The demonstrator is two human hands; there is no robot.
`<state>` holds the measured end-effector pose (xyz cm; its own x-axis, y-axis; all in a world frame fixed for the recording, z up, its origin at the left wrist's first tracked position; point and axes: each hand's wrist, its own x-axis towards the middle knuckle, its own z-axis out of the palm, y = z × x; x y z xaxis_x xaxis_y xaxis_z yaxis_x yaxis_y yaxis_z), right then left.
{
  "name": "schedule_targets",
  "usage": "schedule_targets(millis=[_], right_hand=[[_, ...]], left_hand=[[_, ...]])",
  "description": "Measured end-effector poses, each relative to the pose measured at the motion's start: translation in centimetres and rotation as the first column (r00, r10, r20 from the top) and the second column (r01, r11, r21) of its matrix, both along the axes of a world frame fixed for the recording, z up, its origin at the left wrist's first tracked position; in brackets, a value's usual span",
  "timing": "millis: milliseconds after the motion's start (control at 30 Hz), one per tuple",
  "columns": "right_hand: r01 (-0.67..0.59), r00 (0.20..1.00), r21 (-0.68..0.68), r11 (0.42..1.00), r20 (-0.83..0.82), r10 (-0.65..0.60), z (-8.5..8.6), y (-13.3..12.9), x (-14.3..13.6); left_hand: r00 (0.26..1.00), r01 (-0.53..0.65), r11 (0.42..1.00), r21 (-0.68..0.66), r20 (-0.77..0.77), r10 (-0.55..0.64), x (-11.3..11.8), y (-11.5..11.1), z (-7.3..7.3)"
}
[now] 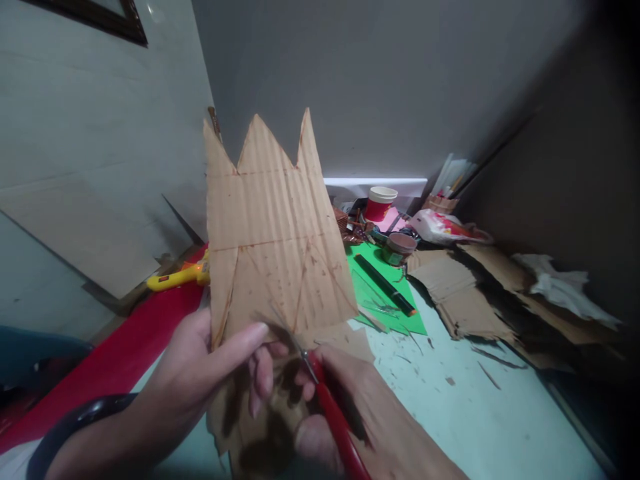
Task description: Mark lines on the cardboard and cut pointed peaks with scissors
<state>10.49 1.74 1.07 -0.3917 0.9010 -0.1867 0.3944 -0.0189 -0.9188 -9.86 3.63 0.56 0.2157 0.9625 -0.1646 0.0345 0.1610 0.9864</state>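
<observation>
A piece of corrugated cardboard (273, 207) rises in front of me, its top edge cut into three points. Brown lines cross it, and slanted lines mark its lower part. My left hand (233, 360) grips the cardboard near its lower left, thumb lying over the front. In my right hand (345, 393) are red-handled scissors (330, 407). Their blades lie against the lower part of the cardboard, close to my left thumb; the blades are blurred, so I cannot tell how far apart they are. Another brown cardboard sheet (260, 440) lies beneath my hands.
A yellow glue gun (177, 277) lies at left on red material (115, 360). Right of the cardboard, a black marker (385, 285) rests on a green sheet (417, 313). Behind it stand a red-and-white cup (380, 203) and a small jar (399, 248). Torn cardboard (465, 293) is piled at right.
</observation>
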Motion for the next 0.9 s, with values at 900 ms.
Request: schedule_targets(millis=[900], right_hand=[[-0.016,0.995,0.114,0.993,0.101,0.005,-0.4,-0.3,-0.2]], left_hand=[[0.995,0.048,0.998,-0.029,0.093,-0.045,0.1,-0.3,0.1]])
